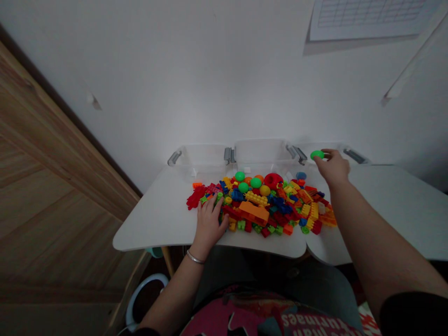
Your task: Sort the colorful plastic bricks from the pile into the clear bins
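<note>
My right hand pinches a green ball between its fingers, held up in front of the right clear bin. Lying over the left end of a heap of coloured building blocks, my left hand has its fingers spread and touches the pieces under it. Within the heap are several more balls, among them a green ball and a yellow ball. A red ring-shaped piece sits at the back, and a large orange block lies near the front.
Along the wall stand a left clear bin and a middle clear bin with grey latches. The white table has rounded front corners. A wooden panel rises on the left, and a printed sheet hangs on the wall.
</note>
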{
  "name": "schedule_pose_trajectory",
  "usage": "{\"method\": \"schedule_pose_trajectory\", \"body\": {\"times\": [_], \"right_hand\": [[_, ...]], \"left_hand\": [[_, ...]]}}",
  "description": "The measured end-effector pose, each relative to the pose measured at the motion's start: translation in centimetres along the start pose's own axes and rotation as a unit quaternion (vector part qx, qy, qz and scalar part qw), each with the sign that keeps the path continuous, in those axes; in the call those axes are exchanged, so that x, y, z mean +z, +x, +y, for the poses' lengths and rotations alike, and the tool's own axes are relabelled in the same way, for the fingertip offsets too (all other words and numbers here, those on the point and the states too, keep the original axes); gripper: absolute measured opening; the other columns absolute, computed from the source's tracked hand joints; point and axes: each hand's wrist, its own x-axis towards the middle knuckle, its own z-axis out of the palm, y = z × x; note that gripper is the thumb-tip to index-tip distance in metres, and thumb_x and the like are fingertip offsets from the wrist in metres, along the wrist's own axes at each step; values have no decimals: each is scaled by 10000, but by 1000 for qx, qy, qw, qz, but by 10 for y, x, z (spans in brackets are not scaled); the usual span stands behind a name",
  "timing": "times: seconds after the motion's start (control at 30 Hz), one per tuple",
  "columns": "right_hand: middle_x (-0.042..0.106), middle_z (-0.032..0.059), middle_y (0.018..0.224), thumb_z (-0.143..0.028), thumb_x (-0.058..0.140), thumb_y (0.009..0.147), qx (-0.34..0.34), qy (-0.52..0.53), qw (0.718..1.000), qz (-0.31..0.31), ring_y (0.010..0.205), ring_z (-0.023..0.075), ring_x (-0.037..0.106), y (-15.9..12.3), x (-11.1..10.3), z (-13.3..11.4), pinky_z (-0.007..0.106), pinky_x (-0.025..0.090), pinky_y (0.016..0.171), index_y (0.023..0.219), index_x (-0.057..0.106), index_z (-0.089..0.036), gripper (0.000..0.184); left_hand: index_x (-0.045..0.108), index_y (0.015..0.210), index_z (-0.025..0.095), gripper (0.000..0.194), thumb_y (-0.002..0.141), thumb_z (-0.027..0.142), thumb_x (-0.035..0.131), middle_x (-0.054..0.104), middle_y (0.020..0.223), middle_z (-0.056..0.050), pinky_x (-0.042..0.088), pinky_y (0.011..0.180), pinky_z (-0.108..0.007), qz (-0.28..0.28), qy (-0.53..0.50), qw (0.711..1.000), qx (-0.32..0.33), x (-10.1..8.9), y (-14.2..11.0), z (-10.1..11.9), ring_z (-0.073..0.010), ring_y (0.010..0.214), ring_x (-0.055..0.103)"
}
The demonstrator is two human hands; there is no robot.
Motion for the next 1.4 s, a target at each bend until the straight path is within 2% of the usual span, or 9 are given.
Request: {"method": "schedule_pose_trajectory", "body": {"times": [0.1,0.27,0.57,0.67,0.73,0.87,0.93,1.13,1.4], "right_hand": [[717,114,1020,-436,570,767,52,-43,997,-46,1018,317,633,5,6,-3,481,435,934,1147,632,-175,465],[721,152,969,-411,514,778,40,-82,992,-83,1000,326,641,10,10,-6,474,399,953,1101,665,-123,458],[727,141,972,-441,469,833,25,-133,984,-115,1026,318,637,8,8,-7,471,354,987,1045,722,-154,438],[725,131,968,-412,500,825,27,-103,989,-102,1010,303,642,6,6,-6,465,360,994,1034,724,-156,399],[719,122,982,-380,530,805,18,-42,997,-59,987,280,642,3,3,-6,443,391,976,1046,712,-152,378],[692,106,970,-331,537,781,-80,75,988,104,933,250,620,-15,-6,-13,446,419,953,1013,687,-160,324],[673,91,952,-326,537,788,-140,115,972,150,908,236,608,-30,-11,-23,459,437,930,992,667,-176,285],[637,78,994,-340,570,808,-241,209,943,99,862,209,601,-81,-10,-53,378,530,747,1070,620,-202,300],[606,144,1222,-296,578,813,-322,73,944,-3,1158,303,523,-114,20,-51,477,428,1019,1212,588,-165,421]], "left_hand": [[495,1365,167,496,891,310,507,427,1485,-146,274,1144,-577,7,-8,1000,5,1,0,0,-319,1345,408],[509,1352,148,486,890,297,519,420,1483,-162,310,1135,-561,17,-18,1000,8,3,1,-1,-328,1366,375],[544,1333,133,481,880,295,543,436,1468,-153,332,1127,-552,41,-2,999,20,2,1,-2,-357,1367,320],[548,1328,139,476,881,299,542,446,1462,-147,337,1122,-559,42,3,999,20,2,1,-1,-361,1364,322],[547,1329,144,473,884,305,537,451,1460,-143,341,1119,-564,40,4,999,19,2,1,-1,-360,1362,326],[539,1338,133,483,885,303,533,463,1451,-140,337,1125,-559,36,6,999,20,2,2,-1,-359,1352,339],[538,1340,134,486,883,299,534,471,1444,-140,338,1125,-559,37,5,999,19,3,2,-1,-360,1347,347],[531,1344,158,481,885,302,533,473,1443,-141,348,1110,-579,31,0,999,17,1,3,0,-355,1347,354],[527,1348,163,481,892,316,530,467,1447,-126,332,1125,-565,24,1,1000,17,2,3,0,-350,1349,350]]}}
